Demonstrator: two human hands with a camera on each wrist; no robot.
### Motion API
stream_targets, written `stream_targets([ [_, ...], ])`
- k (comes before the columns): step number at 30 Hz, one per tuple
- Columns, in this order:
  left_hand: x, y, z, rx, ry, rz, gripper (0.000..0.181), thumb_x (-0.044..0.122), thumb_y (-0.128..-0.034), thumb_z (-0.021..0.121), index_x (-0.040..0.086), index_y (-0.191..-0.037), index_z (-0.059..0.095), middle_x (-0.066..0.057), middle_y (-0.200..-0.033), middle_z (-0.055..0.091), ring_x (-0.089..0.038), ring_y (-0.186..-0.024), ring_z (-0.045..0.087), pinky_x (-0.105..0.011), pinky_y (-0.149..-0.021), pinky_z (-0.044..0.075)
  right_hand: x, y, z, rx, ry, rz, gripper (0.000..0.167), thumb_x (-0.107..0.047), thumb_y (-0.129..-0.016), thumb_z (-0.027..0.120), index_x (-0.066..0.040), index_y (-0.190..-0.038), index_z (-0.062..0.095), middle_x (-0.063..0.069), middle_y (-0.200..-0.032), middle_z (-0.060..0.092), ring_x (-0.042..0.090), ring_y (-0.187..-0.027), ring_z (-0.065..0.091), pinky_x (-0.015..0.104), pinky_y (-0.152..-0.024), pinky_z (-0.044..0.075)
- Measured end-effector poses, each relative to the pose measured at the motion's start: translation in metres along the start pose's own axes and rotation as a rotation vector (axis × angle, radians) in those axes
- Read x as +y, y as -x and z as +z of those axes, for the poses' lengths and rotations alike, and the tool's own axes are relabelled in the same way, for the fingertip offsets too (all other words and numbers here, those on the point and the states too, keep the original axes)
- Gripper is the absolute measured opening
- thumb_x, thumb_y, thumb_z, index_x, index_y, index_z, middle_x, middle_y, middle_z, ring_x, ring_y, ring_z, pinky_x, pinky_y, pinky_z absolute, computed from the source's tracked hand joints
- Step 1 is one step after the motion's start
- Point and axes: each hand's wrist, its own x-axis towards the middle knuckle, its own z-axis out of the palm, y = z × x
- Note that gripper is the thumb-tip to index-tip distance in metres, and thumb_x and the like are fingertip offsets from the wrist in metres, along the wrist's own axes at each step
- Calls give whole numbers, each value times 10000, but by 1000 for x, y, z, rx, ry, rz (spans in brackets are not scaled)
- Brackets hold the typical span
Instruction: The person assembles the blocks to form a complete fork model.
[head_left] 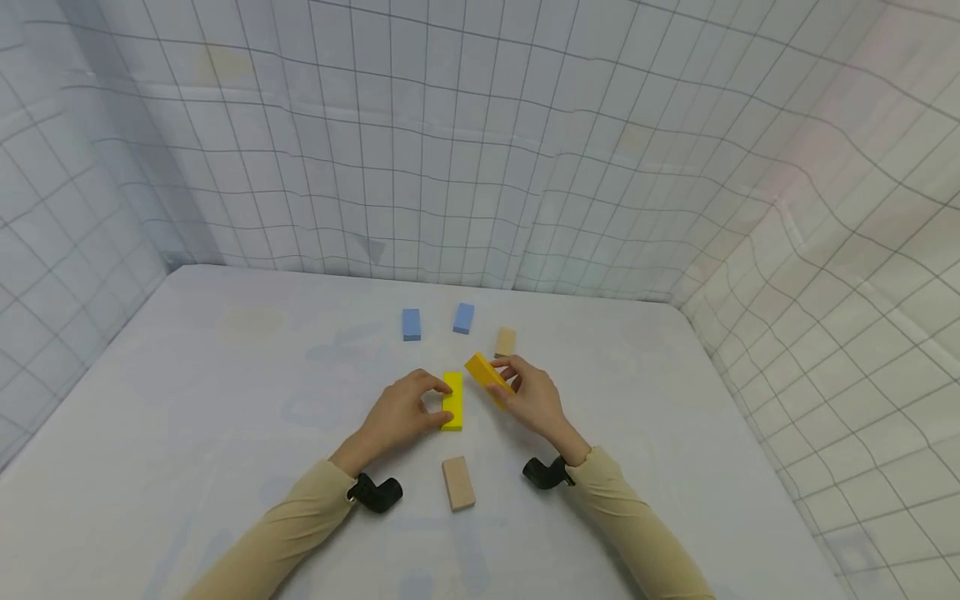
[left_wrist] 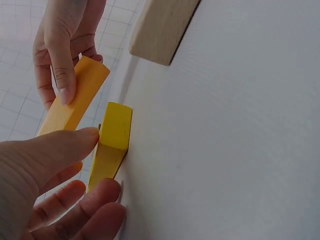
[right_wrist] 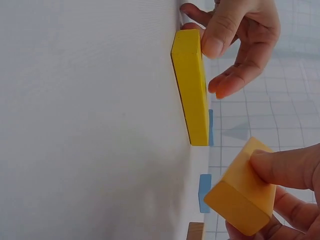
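Note:
My right hand [head_left: 534,398] grips an orange-yellow block [head_left: 483,369], tilted and raised above the table, between thumb and fingers. A bright yellow block [head_left: 452,417] lies flat on the table just left of it. Over that yellow block hovers my left hand [head_left: 405,410], thumb and index finger spread apart. In the left wrist view its thumb tip reaches the edge of the yellow block [left_wrist: 116,125]; whether it touches is hard to tell. From the right wrist view, the left index finger stands apart from the yellow block [right_wrist: 191,90], and the orange-yellow block [right_wrist: 242,187] is held nearby.
A plain wooden block [head_left: 458,483] lies nearer the body, between the forearms. Farther back are two blue blocks [head_left: 412,324] and another wooden block [head_left: 506,342]. The white table [head_left: 247,400] ends at grid-patterned curtains [head_left: 465,142] behind and at the sides.

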Motion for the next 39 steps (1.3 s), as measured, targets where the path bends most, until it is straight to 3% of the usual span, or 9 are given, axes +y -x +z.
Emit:
stream_targets([
  [4, 1, 1, -4, -56, -45, 102, 249, 232, -783, 795, 96, -976, 714, -8, -1040, 607, -92, -710, 568, -262, -643, 480, 0, -3, -1, 7, -11, 5, 340, -181, -834, 746, -117, -1150, 639, 13, -887, 637, 117, -628, 510, 246, -516, 392],
  [10, -3, -1, -9, -139, -148, 188, 280, 285, -819, 758, 110, -1034, 725, -13, -1166, 624, -208, -1086, 566, -385, -895, 466, 0, -8, -2, 11, -8, 16, 326, -180, -832, 747, -112, -1134, 645, 10, -878, 640, 123, -636, 504, 251, -527, 384],
  [14, -4, 0, -11, -153, -177, 226, 302, 280, -828, 748, 106, -1073, 717, -12, -1197, 623, -229, -1135, 542, -412, -918, 451, 2, -12, -2, 5, -17, 2, 303, -174, -820, 758, -99, -1097, 660, 8, -866, 647, 123, -632, 507, 251, -529, 392],
  [26, -1, 3, -9, -163, -188, 239, 298, 245, -838, 736, 101, -1098, 709, -21, -1218, 622, -220, -1125, 550, -413, -912, 452, 6, -21, 4, -41, -42, 7, 249, -166, -864, 715, -91, -1095, 661, 33, -924, 637, 162, -713, 518, 257, -566, 401],
  [39, 1, 2, -3, -154, -180, 238, 290, 266, -840, 736, 135, -1097, 713, 16, -1228, 618, -184, -1131, 548, -391, -895, 464, 6, -40, 12, -104, -124, -61, 221, -137, -859, 716, -63, -1067, 698, 70, -974, 674, 173, -735, 547, 246, -620, 447],
])
